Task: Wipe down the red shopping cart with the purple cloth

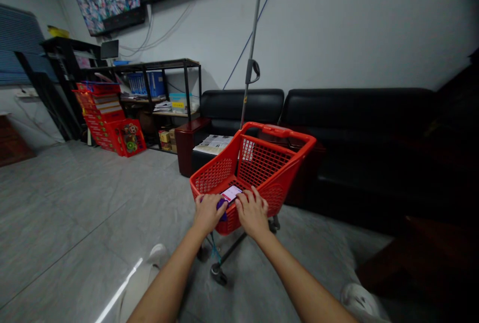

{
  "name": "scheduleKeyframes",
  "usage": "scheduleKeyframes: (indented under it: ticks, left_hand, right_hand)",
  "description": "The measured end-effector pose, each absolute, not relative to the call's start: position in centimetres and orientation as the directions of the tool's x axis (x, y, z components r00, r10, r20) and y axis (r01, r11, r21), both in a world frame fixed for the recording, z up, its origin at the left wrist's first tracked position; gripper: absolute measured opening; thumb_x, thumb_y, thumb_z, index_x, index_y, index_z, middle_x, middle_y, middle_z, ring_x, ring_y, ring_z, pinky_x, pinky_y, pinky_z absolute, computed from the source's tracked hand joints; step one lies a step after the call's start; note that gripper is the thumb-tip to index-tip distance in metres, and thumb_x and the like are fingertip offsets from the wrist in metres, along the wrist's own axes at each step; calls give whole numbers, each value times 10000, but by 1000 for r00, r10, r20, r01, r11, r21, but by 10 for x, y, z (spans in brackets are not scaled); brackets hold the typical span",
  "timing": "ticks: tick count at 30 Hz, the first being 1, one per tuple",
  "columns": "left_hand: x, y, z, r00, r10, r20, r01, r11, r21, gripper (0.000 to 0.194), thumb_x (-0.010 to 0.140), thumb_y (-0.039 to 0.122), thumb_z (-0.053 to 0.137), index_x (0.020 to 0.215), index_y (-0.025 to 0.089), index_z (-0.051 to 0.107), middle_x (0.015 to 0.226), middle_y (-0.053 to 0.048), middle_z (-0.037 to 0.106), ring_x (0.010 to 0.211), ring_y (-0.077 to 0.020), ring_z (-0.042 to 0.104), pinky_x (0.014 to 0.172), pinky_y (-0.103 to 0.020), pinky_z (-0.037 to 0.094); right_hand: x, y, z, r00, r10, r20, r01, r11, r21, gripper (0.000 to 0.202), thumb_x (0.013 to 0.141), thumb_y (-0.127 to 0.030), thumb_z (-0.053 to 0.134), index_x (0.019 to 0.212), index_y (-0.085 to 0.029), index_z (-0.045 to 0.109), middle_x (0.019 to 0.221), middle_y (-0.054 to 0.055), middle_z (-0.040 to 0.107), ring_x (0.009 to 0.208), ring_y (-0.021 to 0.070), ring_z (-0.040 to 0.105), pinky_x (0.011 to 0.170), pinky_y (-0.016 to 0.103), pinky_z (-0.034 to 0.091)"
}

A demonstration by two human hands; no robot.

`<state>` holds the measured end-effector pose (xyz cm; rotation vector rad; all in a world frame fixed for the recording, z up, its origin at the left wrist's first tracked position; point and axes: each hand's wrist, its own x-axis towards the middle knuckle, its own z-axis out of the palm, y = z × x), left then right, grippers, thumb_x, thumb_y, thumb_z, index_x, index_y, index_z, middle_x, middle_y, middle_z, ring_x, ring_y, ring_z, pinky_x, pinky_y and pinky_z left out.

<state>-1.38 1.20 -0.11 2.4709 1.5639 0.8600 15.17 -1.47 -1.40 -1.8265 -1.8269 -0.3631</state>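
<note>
A red plastic shopping cart point(279, 166) stands on the floor in front of me. A phone point(231, 193) with a lit screen lies at the cart's near end, between my hands. My left hand point(209, 212) is closed over the near rim, with a purple cloth point(222, 205) under and beside its fingers. My right hand point(252, 211) rests on the rim at the phone's right edge, its fingers bent and slightly apart. What lies beneath the palms is hidden.
Behind the cart stand a black sofa point(337, 113) and a newspaper point(213, 144) on its seat. Stacked red boxes point(105, 123) and a shelf point(172, 64) are at the left. A grey pole point(256, 19) rises behind the cart.
</note>
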Motion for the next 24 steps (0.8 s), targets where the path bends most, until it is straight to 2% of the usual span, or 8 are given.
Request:
scheduleKeyframes:
  ticks: [6,10,14,20,24]
  left_hand:
    - [-37,45,11,298,894,335,830,-416,370,243,961,405,467,1034,258,646,1085,-11,707,1076,-197,570,1027,-413,249]
    - [-16,27,10,272,903,333,852,-387,353,274,969,414,439,987,241,652,1041,-27,714,1036,-211,574,982,-402,286]
    - [3,1,6,227,896,383,857,-370,357,284,977,411,420,1037,246,642,1051,-37,705,1049,-217,565,980,-405,280]
    - [-20,11,5,331,881,337,798,-452,398,276,967,431,445,1056,270,650,1095,-15,701,1072,-210,557,989,-412,256]
    - [-41,27,5,334,886,322,767,-454,454,263,972,407,437,1042,273,653,1104,3,702,1082,-193,565,998,-405,255]
  right_hand:
    - [148,-18,-10,72,855,514,989,6,-149,361,1002,-370,312,1125,-256,631,1354,88,561,1399,293,301,1032,486,312]
    - [138,-18,-14,96,860,502,990,-29,-140,373,1004,-379,306,1176,-258,614,1367,101,539,1400,308,286,1021,472,319]
    - [138,-21,-16,114,851,512,989,-51,-135,373,1005,-386,313,1202,-262,604,1366,99,535,1388,313,292,1013,467,311]
    - [168,-12,-1,-70,867,493,992,113,-59,356,996,-405,367,1220,-271,609,1217,80,627,1195,236,468,1008,405,286]
    - [184,4,3,-30,848,529,996,72,-59,339,1000,-359,360,1163,-238,633,1204,79,631,1194,225,462,1051,399,236]
